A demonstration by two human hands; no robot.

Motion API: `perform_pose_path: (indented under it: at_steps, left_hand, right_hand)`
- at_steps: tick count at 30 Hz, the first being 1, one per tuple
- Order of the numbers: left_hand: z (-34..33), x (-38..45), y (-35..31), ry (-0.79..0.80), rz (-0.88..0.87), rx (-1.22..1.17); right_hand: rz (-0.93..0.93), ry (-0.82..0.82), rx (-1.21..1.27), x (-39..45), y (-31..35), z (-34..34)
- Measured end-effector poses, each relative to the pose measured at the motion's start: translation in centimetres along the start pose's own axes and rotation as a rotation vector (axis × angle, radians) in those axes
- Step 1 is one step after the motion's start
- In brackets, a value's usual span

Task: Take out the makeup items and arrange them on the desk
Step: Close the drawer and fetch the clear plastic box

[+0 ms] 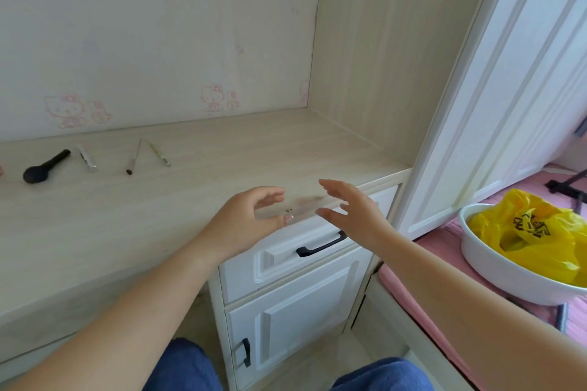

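**Both hands raised over the desk's front edge**

The left hand [251,219] and right hand [352,209] are seen loosely spread above the pale wooden desk [222,155], nothing being gripped. Well left of the hands, a black powder brush [46,166], a silver tube [87,158] and two thin pencils [133,157] [157,152] are laid out. Just below the hands, a white drawer with a black handle [320,244] is seen.

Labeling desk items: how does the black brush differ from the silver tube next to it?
The black brush is matte black with a wide rounded head; the silver tube is shiny, slim and even in width. The brush looks longer and bulkier. The brush's handle points up-right, the tube's far end up-left. Both lie flat on the desk, untouched by either hand.
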State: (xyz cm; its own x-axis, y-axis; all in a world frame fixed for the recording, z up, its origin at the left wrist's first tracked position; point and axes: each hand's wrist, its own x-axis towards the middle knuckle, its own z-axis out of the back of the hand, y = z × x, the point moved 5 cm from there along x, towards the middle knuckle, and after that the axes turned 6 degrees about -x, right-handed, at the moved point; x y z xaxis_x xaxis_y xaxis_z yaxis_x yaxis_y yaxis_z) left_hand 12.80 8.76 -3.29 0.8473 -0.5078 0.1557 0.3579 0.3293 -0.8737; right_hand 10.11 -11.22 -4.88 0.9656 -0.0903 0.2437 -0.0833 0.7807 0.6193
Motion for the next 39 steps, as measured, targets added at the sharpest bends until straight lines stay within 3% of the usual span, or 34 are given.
perform_pose_path:
  at_steps: [4, 12, 23, 32, 39]
  left_hand:
    - [1.1, -1.5, -0.5, -0.074, 0.015, -0.237]
    - [4.4, -1.0, 0.3, -0.171, 0.063, -0.34]
    - [13.1, 8.7, 2.3, -0.344, 0.168, -0.327]
    - [21.7, 9.5, -4.0, -0.543, 0.395, -0.352]
    - [23.3, 6.6, -10.3, -0.741, 0.46, -0.307]
  right_hand:
    - [-0.013, 0.009, 0.253, -1.1, 2.3, -0.2]
    - [0.049, 0.019, 0.407, 2.1, 5.9, -1.0]
    - [0.184, 0.231, 0.58, 18.0, 10.2, -5.7]
    - [0.165, 0.502, 0.61, 24.6, 20.2, -1.8]
    - [0.294, 0.626, 0.583, 24.7, 25.0, 2.5]
